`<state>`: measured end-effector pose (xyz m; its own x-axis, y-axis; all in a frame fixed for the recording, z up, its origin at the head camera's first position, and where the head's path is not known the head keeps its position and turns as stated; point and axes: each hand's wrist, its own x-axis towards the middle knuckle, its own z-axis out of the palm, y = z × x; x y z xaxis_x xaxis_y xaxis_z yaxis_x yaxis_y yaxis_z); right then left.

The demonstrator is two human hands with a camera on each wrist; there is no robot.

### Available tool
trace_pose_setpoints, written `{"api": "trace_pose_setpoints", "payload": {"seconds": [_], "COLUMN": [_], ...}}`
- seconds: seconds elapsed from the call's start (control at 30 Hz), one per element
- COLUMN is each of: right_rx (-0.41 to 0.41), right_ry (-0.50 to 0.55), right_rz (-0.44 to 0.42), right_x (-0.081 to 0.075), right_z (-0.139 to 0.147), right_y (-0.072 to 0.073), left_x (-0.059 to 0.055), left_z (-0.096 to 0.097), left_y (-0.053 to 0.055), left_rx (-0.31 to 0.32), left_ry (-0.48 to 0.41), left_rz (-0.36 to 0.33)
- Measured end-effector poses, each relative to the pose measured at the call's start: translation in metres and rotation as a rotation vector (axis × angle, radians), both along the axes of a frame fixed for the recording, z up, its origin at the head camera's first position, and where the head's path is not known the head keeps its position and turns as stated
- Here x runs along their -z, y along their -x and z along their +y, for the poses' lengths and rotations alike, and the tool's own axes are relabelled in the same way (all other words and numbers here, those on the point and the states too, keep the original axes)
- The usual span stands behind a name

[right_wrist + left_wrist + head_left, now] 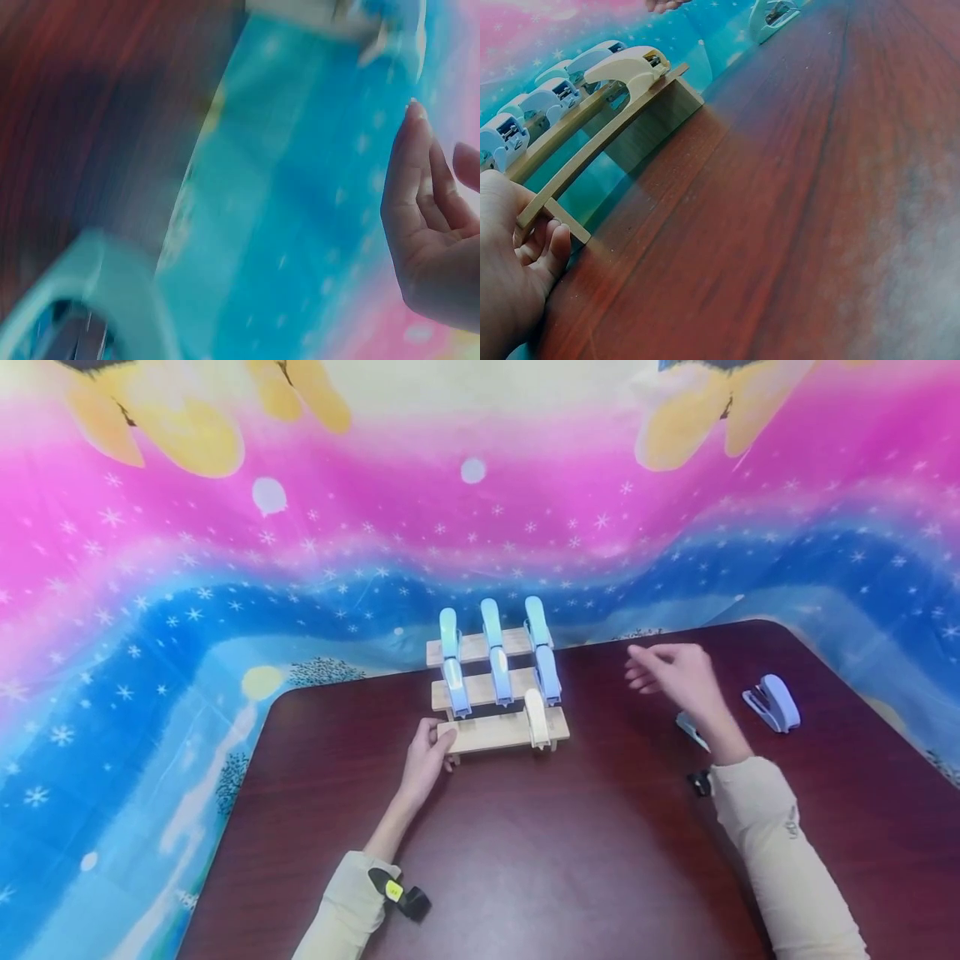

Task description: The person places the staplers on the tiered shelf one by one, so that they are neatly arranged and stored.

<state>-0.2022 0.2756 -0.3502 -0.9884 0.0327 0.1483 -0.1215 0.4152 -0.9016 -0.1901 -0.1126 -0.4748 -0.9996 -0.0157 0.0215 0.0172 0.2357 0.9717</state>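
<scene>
A three-step wooden rack [480, 737] stands near the table's back edge. My left hand [424, 764] grips the left end of its lowest step, thumb and fingers around the board [600, 154]. A cream stapler [536, 718] sits at that step's right end. Three bluish staplers line the middle step, including a lavender one [547, 675]; three pale teal-blue ones line the top step, including a teal stapler [448, 631]. To the rack's right, my right hand [678, 675] is raised over the table, fingers loosely bent, holding nothing.
At the table's right lies a pale lavender stapler [774, 703]. A teal stapler [692, 731] is partly hidden by my right forearm; it shows blurred in the right wrist view [112, 277]. A patterned cloth [360, 602] hangs behind the dark table [570, 860].
</scene>
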Motion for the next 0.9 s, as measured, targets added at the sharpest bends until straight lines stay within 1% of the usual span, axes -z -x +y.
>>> {"api": "trace_pose_setpoints", "payload": {"seconds": [0.13, 0.3, 0.37, 0.53, 0.67, 0.73, 0.9], "right_rx": [0.045, 0.113, 0.137, 0.192, 0.243, 0.274, 0.335], "right_ry": [0.011, 0.091, 0.114, 0.115, 0.167, 0.216, 0.392], "right_rz": [-0.029, -0.049, -0.053, -0.092, -0.115, -0.114, -0.118], "right_x": [-0.002, -0.002, -0.001, 0.005, 0.011, 0.014, 0.024], "right_z": [0.038, 0.075, 0.088, 0.113, 0.129, 0.138, 0.159], "right_y": [0.003, 0.002, -0.001, -0.007, -0.01, -0.011, -0.015], "left_x": [-0.001, -0.004, -0.004, -0.001, -0.001, -0.001, -0.001], "left_z": [0.0, 0.0, -0.001, -0.001, -0.002, -0.002, -0.001], "left_y": [-0.001, 0.0, 0.001, 0.001, 0.001, 0.001, 0.0], "left_rx": [0.009, 0.008, 0.004, 0.005, 0.003, 0.003, 0.002], "left_ry": [-0.004, -0.015, -0.002, 0.003, -0.002, 0.0, 0.003], "left_rz": [-0.002, 0.009, 0.013, 0.013, 0.009, 0.006, -0.001]}}
